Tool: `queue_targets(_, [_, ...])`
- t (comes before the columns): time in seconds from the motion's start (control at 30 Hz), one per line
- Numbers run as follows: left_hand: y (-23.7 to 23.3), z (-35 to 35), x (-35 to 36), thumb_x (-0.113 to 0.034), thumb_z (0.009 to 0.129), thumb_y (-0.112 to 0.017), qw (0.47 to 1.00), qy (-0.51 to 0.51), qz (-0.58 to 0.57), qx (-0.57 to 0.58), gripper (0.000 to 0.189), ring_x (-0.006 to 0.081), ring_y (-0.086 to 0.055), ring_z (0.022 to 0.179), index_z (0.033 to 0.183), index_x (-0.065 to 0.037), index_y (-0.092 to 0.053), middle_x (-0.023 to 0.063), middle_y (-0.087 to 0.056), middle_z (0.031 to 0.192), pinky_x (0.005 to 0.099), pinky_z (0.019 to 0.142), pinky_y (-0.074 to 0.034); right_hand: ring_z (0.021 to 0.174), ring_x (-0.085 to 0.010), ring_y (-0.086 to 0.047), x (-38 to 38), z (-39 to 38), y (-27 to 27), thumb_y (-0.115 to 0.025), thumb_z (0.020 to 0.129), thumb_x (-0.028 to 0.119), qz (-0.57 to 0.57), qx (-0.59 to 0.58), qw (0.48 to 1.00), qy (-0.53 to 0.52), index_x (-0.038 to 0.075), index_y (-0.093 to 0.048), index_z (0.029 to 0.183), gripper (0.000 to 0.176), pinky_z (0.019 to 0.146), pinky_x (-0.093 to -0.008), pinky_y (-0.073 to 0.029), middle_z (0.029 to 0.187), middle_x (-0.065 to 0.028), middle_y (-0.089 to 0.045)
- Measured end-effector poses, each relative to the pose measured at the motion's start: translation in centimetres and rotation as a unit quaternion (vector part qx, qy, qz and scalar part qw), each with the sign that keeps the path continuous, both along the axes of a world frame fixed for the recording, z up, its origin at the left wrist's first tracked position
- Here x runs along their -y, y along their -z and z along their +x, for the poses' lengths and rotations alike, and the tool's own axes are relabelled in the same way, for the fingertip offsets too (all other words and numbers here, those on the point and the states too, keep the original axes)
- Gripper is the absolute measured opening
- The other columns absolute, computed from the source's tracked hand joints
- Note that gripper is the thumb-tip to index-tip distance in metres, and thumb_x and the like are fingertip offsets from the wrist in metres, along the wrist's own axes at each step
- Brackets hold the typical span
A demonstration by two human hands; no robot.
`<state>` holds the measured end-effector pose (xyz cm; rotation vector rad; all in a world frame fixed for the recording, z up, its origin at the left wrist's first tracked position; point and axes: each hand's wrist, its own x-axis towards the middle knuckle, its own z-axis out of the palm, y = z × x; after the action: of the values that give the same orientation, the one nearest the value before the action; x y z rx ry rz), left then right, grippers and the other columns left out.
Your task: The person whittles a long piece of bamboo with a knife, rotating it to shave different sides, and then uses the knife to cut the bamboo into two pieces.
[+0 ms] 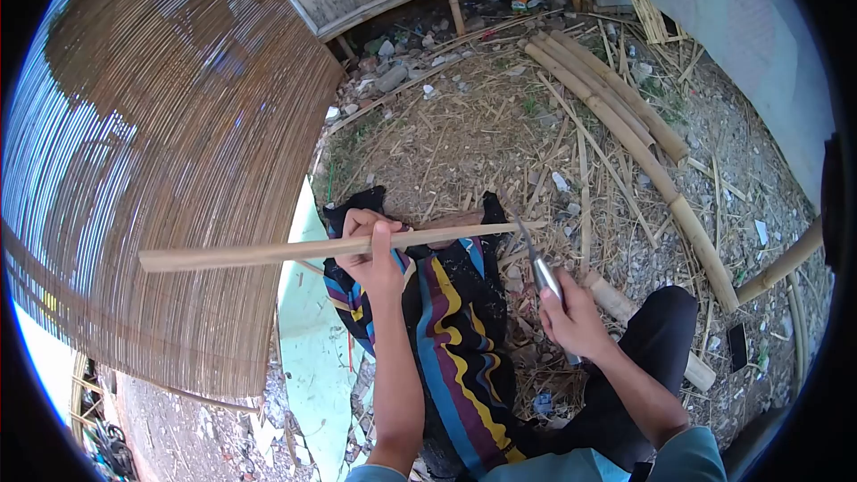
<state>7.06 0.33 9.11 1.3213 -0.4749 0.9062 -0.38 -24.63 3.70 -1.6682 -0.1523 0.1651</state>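
Over strewn ground [473, 138] | left grip [373, 261] pinching bamboo strip [241, 254] | right grip [573, 317] clasping knife [545, 278]

Long pale bamboo strip [232, 254]: a short stretch hidden by the left hand [375, 262].
Silver-handled knife [545, 277]: handle partly covered by the right hand [577, 318]; blade blurred, contact with the strip unclear.
Brown slatted bamboo blind [196, 170]: cut off at the top.
Black object [832, 205] at right: cut off, unidentifiable.
Coloured scraps [522, 3]: too small to tell.
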Motion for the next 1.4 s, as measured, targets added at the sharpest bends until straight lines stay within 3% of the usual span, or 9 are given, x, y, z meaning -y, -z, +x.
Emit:
queue_targets(0.03, [-0.5, -0.2, 0.2, -0.017, 0.088, -0.052, 0.994, -0.089, 0.062, -0.001, 0.03, 0.016, -0.045, 0.064, 0.067, 0.004, -0.057, 0.0073, -0.045, 0.069, 0.0282, 0.058, -0.036, 0.046, -0.0207, -0.055, -0.5, 0.1, -0.6, -0.047, 0.093, 0.031, -0.058, 0.066, 0.996, -0.031, 0.0, -0.047, 0.093, 0.031, 0.047, -0.0335, -0.043, 0.058, -0.0095, -0.055])
queue_targets(0.2, [0.1, -1.0, 1.4, -0.033, 0.097, -0.039, 0.996, -0.01, 0.048, 0.078, 0.043, 0.0133, -0.036, 0.058, 0.072, -0.001, -0.052, 0.0027, -0.035, 0.064, 0.0246, 0.049, -0.03, 0.052, -0.0282, -0.059, -3.3, 0.6, -3.4, -0.048, 0.093, 0.031, -0.049, 0.062, 0.989, -0.123, 0.0, -0.048, 0.096, 0.031, 0.051, -0.0377, -0.043, 0.058, -0.0135, -0.055])
queue_targets(0.3, [0.0, -1.4, 2.7, -0.03, 0.096, -0.044, 0.993, -0.077, -0.054, 0.078, 0.047, 0.0124, -0.036, 0.049, 0.06, 0.0, -0.046, 0.0039, -0.037, 0.056, 0.024, 0.045, -0.027, 0.047, -0.0268, -0.055, -4.8, 0.3, -2.2, -0.046, 0.094, 0.032, -0.025, 0.066, 0.987, -0.148, 0.0, -0.047, 0.098, 0.032, 0.047, -0.037, -0.041, 0.056, -0.0136, -0.053])
queue_targets(0.47, [0.0, -2.8, 3.7, -0.008, 0.089, -0.043, 0.973, -0.226, -0.001, 0.038, 0.039, 0.0112, -0.034, 0.041, 0.051, -0.001, -0.035, 0.0062, -0.038, 0.05, 0.0235, 0.04, -0.025, 0.044, -0.0264, -0.054, -5.4, -0.3, -1.9, -0.044, 0.095, 0.031, 0.033, 0.016, 0.983, -0.182, 0.0, -0.048, 0.097, 0.031, 0.045, -0.0383, -0.038, 0.052, -0.0126, -0.049])
queue_targets(0.57, [0.0, -2.9, 3.9, -0.009, 0.088, -0.045, 0.97, -0.238, 0.016, 0.045, 0.04, 0.011, -0.034, 0.041, 0.051, -0.002, -0.034, 0.0058, -0.036, 0.05, 0.0232, 0.04, -0.025, 0.045, -0.0284, -0.055, -4.5, -0.7, -2.6, -0.046, 0.094, 0.03, 0.029, 0.029, 0.981, -0.192, -0.001, -0.05, 0.097, 0.031, 0.045, -0.0374, -0.04, 0.052, -0.0137, -0.05])
queue_targets(0.73, [0.5, -3.1, 4.0, -0.009, 0.087, -0.046, 0.974, -0.22, -0.009, 0.059, 0.039, 0.0109, -0.033, 0.041, 0.051, -0.003, -0.033, 0.005, -0.035, 0.05, 0.0222, 0.039, -0.024, 0.054, -0.0376, -0.06, -3.9, -0.4, -2.0, -0.047, 0.093, 0.032, -0.058, 0.063, 0.98, -0.18, -0.002, -0.05, 0.097, 0.034, 0.051, -0.0419, -0.045, 0.059, -0.0202, -0.056])
queue_targets(0.87, [0.8, -2.6, 3.4, -0.009, 0.087, -0.046, 0.975, -0.205, -0.039, 0.08, 0.038, 0.0105, -0.031, 0.04, 0.051, -0.004, -0.033, 0.0047, -0.034, 0.049, 0.0217, 0.038, -0.022, 0.06, -0.0393, -0.06, -2.9, 1.6, 2.4, -0.043, 0.094, 0.038, -0.143, -0.034, 0.984, -0.097, -0.002, -0.052, 0.09, 0.041, 0.055, -0.0449, -0.047, 0.062, -0.0223, -0.057])
queue_targets(1.17, [0.9, -2.8, 4.2, -0.006, 0.084, -0.049, 0.986, -0.108, 0.002, 0.129, 0.034, 0.01, -0.032, 0.039, 0.052, -0.002, -0.036, 0.005, -0.037, 0.049, 0.0213, 0.034, -0.023, 0.056, -0.0337, -0.059, -3.8, -1.6, -1.3, -0.049, 0.092, 0.026, 0.033, 0.057, 0.977, -0.205, 0.002, -0.051, 0.094, 0.024, 0.053, -0.0389, -0.045, 0.058, -0.0145, -0.054])
queue_targets(1.4, [1.0, -2.6, 2.5, 0.003, 0.082, -0.048, 0.994, -0.055, -0.03, 0.085, 0.035, 0.0086, -0.031, 0.038, 0.05, -0.002, -0.036, 0.0052, -0.036, 0.044, 0.0204, 0.032, -0.022, 0.057, -0.0401, -0.061, -3.7, 1.9, 5.8, -0.044, 0.093, 0.039, -0.131, -0.054, 0.989, -0.044, -0.003, -0.051, 0.096, 0.043, 0.052, -0.0438, -0.048, 0.06, -0.0235, -0.058])
